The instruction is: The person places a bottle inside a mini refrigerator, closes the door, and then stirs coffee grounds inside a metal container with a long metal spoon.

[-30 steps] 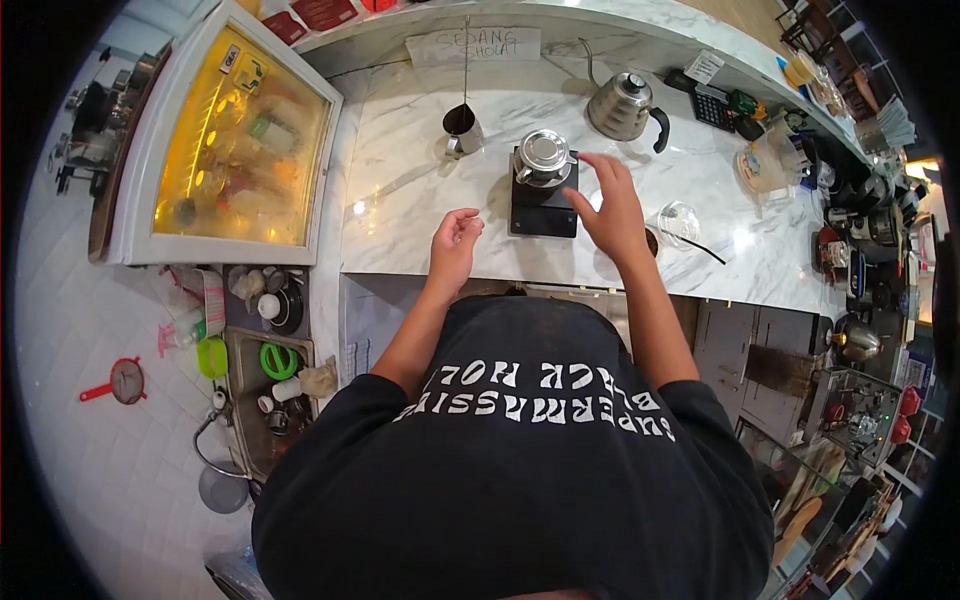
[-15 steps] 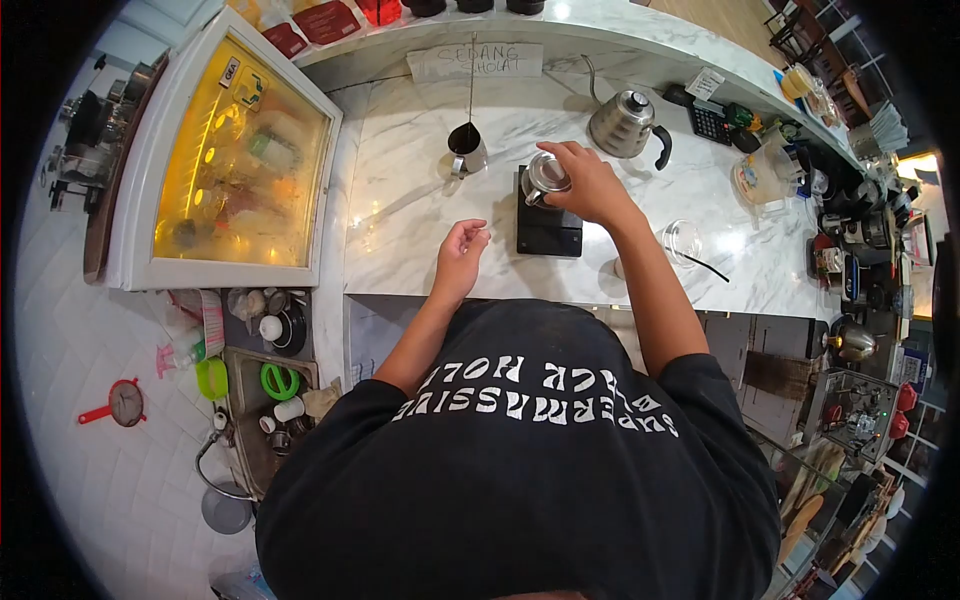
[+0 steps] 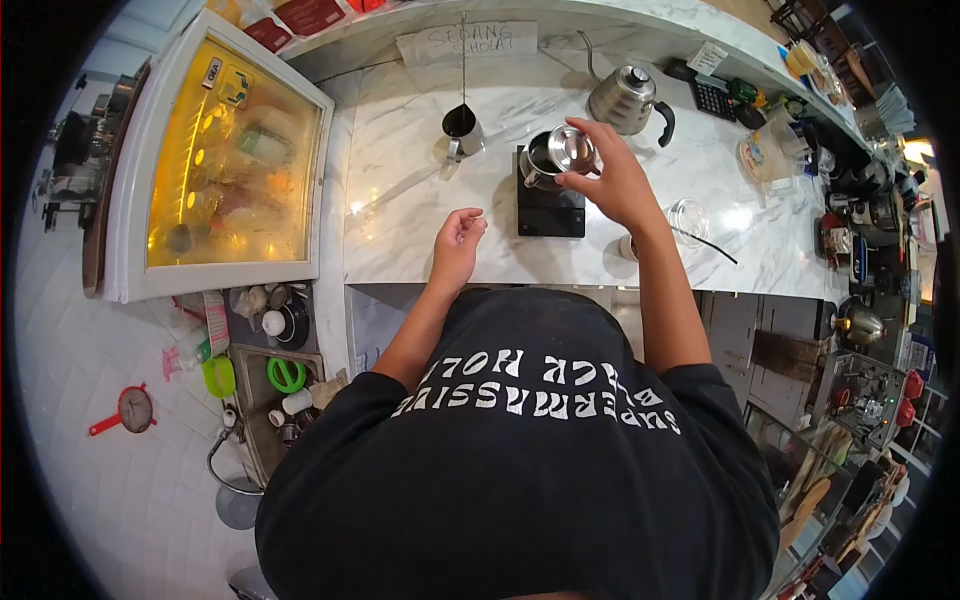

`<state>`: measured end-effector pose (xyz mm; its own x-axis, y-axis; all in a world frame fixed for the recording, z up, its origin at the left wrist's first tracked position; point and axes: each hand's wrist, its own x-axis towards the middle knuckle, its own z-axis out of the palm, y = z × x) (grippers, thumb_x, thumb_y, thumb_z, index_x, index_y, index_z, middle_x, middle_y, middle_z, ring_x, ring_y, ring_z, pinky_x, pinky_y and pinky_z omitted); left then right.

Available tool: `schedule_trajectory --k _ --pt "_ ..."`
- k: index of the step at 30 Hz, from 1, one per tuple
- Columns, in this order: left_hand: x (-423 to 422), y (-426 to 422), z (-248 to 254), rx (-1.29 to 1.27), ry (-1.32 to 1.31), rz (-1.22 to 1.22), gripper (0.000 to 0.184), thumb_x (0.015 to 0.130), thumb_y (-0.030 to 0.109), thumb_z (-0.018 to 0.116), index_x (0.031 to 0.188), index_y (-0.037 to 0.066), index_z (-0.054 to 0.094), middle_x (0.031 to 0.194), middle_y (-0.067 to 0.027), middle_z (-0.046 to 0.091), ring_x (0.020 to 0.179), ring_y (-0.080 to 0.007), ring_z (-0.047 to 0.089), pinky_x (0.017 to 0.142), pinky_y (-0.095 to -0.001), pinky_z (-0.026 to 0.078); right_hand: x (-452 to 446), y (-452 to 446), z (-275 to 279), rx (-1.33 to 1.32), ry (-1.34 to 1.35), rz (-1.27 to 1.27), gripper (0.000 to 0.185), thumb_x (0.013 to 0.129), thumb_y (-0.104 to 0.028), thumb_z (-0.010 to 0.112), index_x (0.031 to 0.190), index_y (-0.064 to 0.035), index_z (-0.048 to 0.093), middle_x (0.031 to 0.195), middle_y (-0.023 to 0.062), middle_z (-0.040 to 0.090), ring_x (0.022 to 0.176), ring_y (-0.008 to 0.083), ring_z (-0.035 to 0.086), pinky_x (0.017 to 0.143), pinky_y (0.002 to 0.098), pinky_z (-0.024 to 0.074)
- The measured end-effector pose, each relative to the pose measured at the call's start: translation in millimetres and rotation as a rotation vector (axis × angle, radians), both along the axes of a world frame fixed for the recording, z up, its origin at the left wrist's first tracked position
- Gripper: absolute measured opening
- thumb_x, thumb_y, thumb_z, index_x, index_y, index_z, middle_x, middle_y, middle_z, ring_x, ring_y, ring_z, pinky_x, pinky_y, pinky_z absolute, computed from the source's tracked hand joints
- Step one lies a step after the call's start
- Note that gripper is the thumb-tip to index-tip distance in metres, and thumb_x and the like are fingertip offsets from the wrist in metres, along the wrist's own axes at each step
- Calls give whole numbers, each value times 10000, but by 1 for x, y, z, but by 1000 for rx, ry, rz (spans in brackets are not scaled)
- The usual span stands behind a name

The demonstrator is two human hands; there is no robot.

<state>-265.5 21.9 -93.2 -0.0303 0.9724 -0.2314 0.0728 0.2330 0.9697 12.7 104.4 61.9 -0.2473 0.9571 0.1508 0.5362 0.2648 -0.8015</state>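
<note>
My right hand (image 3: 605, 175) grips a round shiny metal piece (image 3: 572, 150), a lid or small cup, tilted at the right rim of a metal-handled vessel (image 3: 540, 160). The vessel's inside looks dark; its contents cannot be made out. It stands on a black scale (image 3: 551, 218). My left hand (image 3: 461, 240) hovers left of the scale with loosely curled fingers and nothing in it. Farther back stands a small metal pitcher (image 3: 470, 138) with a long thin rod upright in it. A steel gooseneck kettle (image 3: 622, 102) is beyond my right hand.
A glass-door fridge (image 3: 235, 160) borders the counter on the left, above a sink (image 3: 262, 425) with washed items. On the right are a glass container (image 3: 688, 222) with a black stick, a calculator (image 3: 714, 98) and a clear tub (image 3: 765, 155). A handwritten sign (image 3: 468, 40) stands at the back.
My right hand has shifted slightly right with the metal piece, uncovering the dark mouth of the vessel. My left hand stays nearly where it was.
</note>
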Motion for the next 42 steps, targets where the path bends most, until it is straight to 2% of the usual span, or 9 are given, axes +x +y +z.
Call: schedule_trajectory --k 4,8,11,14,17,25,28,36,42 --pt "3 -9 -3 -50 4 16 303 1067 270 625 1299 75 635 1126 -52 713 1086 -161 667 904 -333 493 10 -48 -29 131 -30 -25 662 784 -191 889 1387 -115 626 1398 145 602 1278 358 592 1053 431 507" --pt "0 -20 -11 -76 -9 19 298 1067 258 626 1300 72 634 1132 -58 712 1088 -162 663 926 -337 495 10 -107 -82 49 -119 -74 634 776 -229 903 1352 -121 661 1387 168 603 1257 393 591 1048 458 504" --pt "-1 -27 -20 -88 -14 18 295 1065 253 629 1297 70 635 1133 -61 711 1086 -161 659 935 -333 493 16 -137 -125 -113 -168 -57 622 766 -241 903 1332 -120 675 1374 165 613 1221 395 596 1022 482 510" --pt "0 -32 -26 -97 -6 10 292 1063 248 631 1293 68 637 1130 -63 709 1079 -159 654 945 -329 492 19 -150 -146 -89 -353 -70 655 750 -238 912 1349 -124 676 1373 182 613 1233 394 592 1044 481 502" --pt "5 -35 -19 -105 -3 10 291 1062 246 630 1291 67 639 1126 -62 707 1073 -158 651 953 -327 491 17 -155 -169 -86 -394 -71 613 746 -231 909 1305 -104 691 1388 175 604 1227 405 574 1042 484 501" --pt "-2 -43 -19 -109 32 23 307 1057 270 632 1295 76 640 1133 -52 711 1075 -150 650 935 -322 483 4 -153 -187 31 -385 -59 574 754 -186 901 1284 -108 694 1440 161 590 1238 392 557 1048 485 500" --pt "0 -45 -12 -100 -34 101 278 1037 209 678 1239 19 661 1017 -19 637 943 -98 578 882 -263 473 3 -151 -190 25 -375 -32 577 748 -173 904 1284 -136 697 1450 150 592 1248 381 555 1052 483 500" --pt "-3 -34 -4 -103 -32 108 284 1037 206 673 1250 20 656 1016 -17 639 960 -100 586 889 -262 471 5 -153 -187 53 -237 -67 539 773 -136 882 1280 -122 702 1418 169 581 1259 403 544 1054 480 506" --pt "-6 -26 -10 -106 -41 139 286 1030 198 677 1251 19 654 1012 -13 642 953 -99 587 891 -264 468 12 -153 -199 65 -290 -15 483 797 -115 853 1259 -102 710 1393 169 597 1265 405 544 1051 477 508"
